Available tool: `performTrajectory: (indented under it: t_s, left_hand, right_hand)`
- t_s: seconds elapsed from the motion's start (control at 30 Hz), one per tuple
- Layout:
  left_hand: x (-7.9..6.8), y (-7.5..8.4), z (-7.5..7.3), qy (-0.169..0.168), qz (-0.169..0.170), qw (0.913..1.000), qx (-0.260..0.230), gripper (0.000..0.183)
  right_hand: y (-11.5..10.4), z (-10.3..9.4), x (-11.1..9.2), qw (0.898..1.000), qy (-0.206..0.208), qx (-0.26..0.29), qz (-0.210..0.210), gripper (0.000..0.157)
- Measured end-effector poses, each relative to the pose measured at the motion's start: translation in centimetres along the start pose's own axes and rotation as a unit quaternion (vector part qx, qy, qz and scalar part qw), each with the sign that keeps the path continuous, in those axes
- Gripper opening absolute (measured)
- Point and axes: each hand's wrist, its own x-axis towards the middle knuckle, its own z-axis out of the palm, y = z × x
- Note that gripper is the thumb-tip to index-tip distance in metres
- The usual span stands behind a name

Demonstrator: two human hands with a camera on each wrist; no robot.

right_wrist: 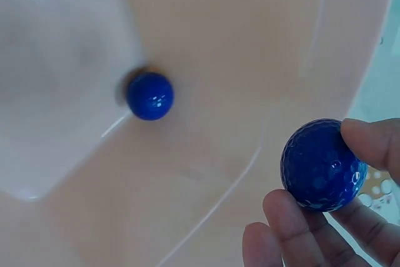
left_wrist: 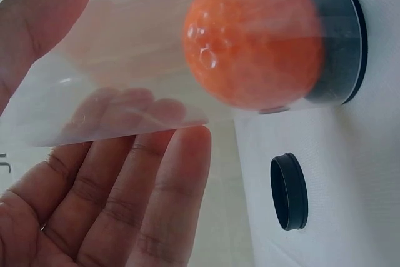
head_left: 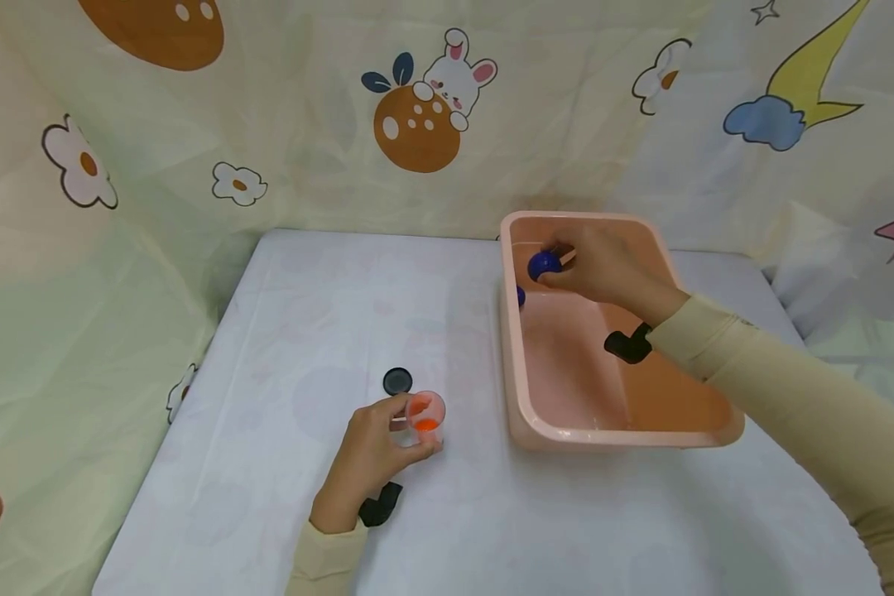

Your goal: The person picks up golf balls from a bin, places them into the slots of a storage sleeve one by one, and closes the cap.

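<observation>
My right hand (head_left: pixel 596 263) pinches a blue golf ball (right_wrist: pixel 322 166) between thumb and fingertips, above the far end of a pink plastic basin (head_left: pixel 517 372). A second blue golf ball (right_wrist: pixel 150 95) lies in a corner of the basin floor. On the table my left hand (head_left: pixel 372 451) holds a clear plastic tube (left_wrist: pixel 137 48) upright, thumb on one side and fingers on the other. An orange golf ball (left_wrist: pixel 253 39) sits at the tube's bottom, above its black base cap (left_wrist: pixel 340 35). The tube's top is uncovered.
A round black lid (head_left: pixel 398 381) lies on the white-covered table (head_left: pixel 328 314), just beyond the left hand. The basin occupies the table's right side. Behind the table hangs a patterned cloth (head_left: pixel 305 108) with a rabbit and flowers.
</observation>
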Motion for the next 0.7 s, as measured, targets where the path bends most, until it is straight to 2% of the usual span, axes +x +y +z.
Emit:
performTrajectory:
  t_s: [0.2,0.4,0.7]
  left_hand:
    - [0.0,0.0,-0.1,-0.002,0.0,1.0,-0.003,0.034]
    - [0.0,-0.1,-0.1,-0.005,-0.003,1.0,-0.005,0.034]
    - [0.0,-0.1,-0.2,-0.006,0.002,1.0,-0.006,0.034]
  right_hand:
    - [-1.1,-0.3,-0.6,1.0,-0.003,-0.016,-0.005,0.034]
    - [-2.1,-0.5,-1.2,1.0,-0.01,-0.009,0.001,0.034]
    - [-3.0,-0.7,-2.0,1.0,-0.01,-0.014,-0.015,0.033]
